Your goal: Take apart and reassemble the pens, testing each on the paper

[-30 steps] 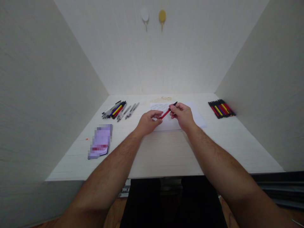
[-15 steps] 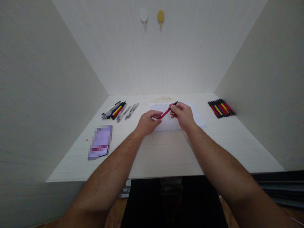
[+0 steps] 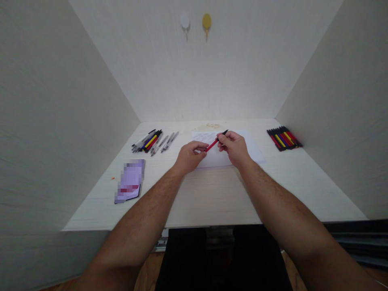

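Hardly anything has moved since half a second ago: the whole view has slid slightly, while the two hands and the pen keep practically the same pose. Both hands meet at one red pen (image 3: 212, 144) with a black end, held slantwise in front of the person, over a sheet of white paper (image 3: 218, 161) that lies on the worktop (image 3: 209, 198). The right hand (image 3: 234, 146) pinches the pen near its black end, which points away and to the right; the left hand (image 3: 190, 157) has thumb and fingers closed about the lower end. The hands themselves stay apart — only the pen bridges the gap between them. Faint grey marks show on the far left part of the paper, too blurred to read.

To the left lies a loose pile of pens (image 3: 148, 142), clear, blue, yellow and red, with a few clear pens (image 3: 169, 142) just beside it. Nearer the person is a phone (image 3: 130, 181), its lilac screen pixelated, and left of that a tiny orange scrap (image 3: 113, 178). Across on the right, a row of black-ended pens (image 3: 284, 138) — red, yellow and blue — lies side by side near the side wall.
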`<state>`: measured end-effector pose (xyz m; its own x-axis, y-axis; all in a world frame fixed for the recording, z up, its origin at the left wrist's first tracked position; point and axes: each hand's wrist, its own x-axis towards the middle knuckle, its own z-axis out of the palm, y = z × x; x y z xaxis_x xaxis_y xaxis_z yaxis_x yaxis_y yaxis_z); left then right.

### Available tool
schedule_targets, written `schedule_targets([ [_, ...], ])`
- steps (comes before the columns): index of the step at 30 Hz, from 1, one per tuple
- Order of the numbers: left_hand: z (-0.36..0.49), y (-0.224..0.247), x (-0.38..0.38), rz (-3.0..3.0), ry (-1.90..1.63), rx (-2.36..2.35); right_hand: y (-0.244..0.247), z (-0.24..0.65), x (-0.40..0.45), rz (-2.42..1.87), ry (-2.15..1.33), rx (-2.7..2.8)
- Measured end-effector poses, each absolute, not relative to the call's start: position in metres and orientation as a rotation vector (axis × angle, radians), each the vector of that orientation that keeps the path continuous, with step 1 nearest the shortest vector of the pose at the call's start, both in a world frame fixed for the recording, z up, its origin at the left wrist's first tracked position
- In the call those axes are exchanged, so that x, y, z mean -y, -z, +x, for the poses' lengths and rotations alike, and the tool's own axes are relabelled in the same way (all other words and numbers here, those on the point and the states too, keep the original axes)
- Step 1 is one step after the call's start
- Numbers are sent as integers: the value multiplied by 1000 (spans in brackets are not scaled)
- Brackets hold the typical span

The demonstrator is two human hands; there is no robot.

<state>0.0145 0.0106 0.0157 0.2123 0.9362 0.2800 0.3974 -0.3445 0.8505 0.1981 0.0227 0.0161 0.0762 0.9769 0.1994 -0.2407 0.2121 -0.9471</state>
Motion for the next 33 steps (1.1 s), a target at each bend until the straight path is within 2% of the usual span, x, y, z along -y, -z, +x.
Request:
schedule_targets([
  [10,15,-20,-10,1872,-1103,-1281,-18,202,-24,-904,-1096,1073],
  [26,17,-2,-15,1913,-1222,-1048,-17,200,-16,-883,-1108,1069],
  [33,16,-8,-13,1938,-1191,-1170,-14,200,-17,-910,-1041,1100],
])
